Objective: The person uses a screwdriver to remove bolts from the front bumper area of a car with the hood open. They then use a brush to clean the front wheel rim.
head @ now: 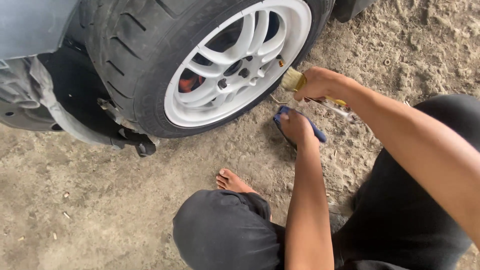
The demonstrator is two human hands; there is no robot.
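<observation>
Nearest, bare foot [230, 181] on sandy ground [100, 200]. L hand [296, 127] fingers closed on blue object [315, 131] on the ground. R hand [320, 84] clamped on brush [294, 80] w/ yellow handle, bristles just beside tire [130, 55]. White rim [240, 60] behind.

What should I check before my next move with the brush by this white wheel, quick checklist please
1. Brush grip: ok. The right hand holds the paintbrush by its yellow handle, bristles toward the white wheel.
2. Second tool in that hand: cannot tell. A thin metal piece sticks out below the fist; its kind is unclear.
3. Left hand: ok. It rests on a blue object lying on the ground.
4. Brush contact: not ok. The bristles are near the rim's edge, not on the spokes.
5. Footing: cannot tell. One bare foot is on sandy ground; the other is hidden.
</observation>
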